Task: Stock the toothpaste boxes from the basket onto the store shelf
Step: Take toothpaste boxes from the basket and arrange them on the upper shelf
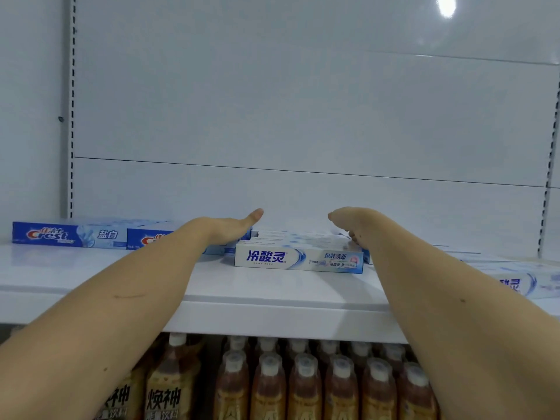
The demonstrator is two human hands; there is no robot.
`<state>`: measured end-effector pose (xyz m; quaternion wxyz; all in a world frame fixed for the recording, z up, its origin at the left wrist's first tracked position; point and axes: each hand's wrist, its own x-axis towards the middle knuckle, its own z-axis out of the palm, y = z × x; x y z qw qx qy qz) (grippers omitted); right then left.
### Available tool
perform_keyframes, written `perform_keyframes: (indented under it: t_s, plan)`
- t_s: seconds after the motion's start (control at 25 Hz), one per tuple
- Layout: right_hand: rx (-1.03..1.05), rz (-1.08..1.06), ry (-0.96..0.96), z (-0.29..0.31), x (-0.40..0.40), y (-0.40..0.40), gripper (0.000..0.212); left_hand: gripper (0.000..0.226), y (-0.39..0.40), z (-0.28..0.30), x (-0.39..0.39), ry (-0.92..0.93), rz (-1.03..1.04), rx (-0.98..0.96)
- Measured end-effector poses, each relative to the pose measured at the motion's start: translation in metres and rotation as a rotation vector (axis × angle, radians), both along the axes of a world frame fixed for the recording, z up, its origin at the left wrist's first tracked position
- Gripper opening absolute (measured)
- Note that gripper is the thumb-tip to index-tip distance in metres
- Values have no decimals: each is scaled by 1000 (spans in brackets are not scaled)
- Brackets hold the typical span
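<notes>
Crest boxes [65,234]: lie flat at the shelf's [121,268] left end.
Left hand [230,227]: flat, fingers straight, against the left end of the white toothpaste boxes [298,260].
Right hand [353,222]: at their right end; fingers mostly hidden, cannot tell.
Drink bottles [303,383]: stand below.

Back panel [303,110]: white, glossy, crossed by thin horizontal seams.
Slotted upright [72,116]: stood at the left edge of the panel, punched with a column of dark slots.
Second slotted upright [550,183]: ran down the right edge, partly cut off.
Light reflection [446,5]: bright round glare near the top right of the panel.
Drink bottles [303,386]: packed in rows on the lower level, amber liquid, white caps.
Labelled bottles [169,392]: at the left of that row, yellow labels with black Chinese characters.
</notes>
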<state>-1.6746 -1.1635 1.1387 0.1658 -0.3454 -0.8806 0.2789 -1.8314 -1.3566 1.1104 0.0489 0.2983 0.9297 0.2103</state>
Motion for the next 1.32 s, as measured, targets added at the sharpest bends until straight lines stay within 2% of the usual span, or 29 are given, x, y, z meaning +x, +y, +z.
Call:
perform_keyframes:
  t_s: [0.12,0.24,0.32,0.44,0.52,0.6,0.72,0.84,0.96,1.2,1.32]
  plan:
    - [-103,-74,104,-11,-9,10,21,128,1,-3,-4,-30,-13,-42]
    - [-220,-80,176,-12,-8,20,17,130,18,-8,-38,-44,-50,-30]
    - [-222,-78,142,-9,-7,23,17,132,11,2,-29,-69,-11,-93]
    - [-148,-52,19,-5,-13,24,20,112,-1,21,-8,-106,52,-219]
    - [-134,-42,-11,-5,-20,28,19,121,4,22,-15,-89,67,-249]
    - [-137,-52,-24,-6,-27,33,27,127,13,17,-22,-68,95,-240]
    - [-257,-62,32,-9,-35,37,24,100,18,15,-18,-105,79,-219]
    - [-269,-54,-7,-7,-40,35,40,87,13,21,-8,-91,74,-191]
    - [-250,-59,-40,-2,-47,32,57,94,11,19,-5,-85,93,-210]
    - [-94,-62,-115,1,-54,30,37,101,17,17,-19,-97,117,-191]
    - [-225,-55,-76,-3,-55,37,46,114,17,14,-31,-124,89,-218]
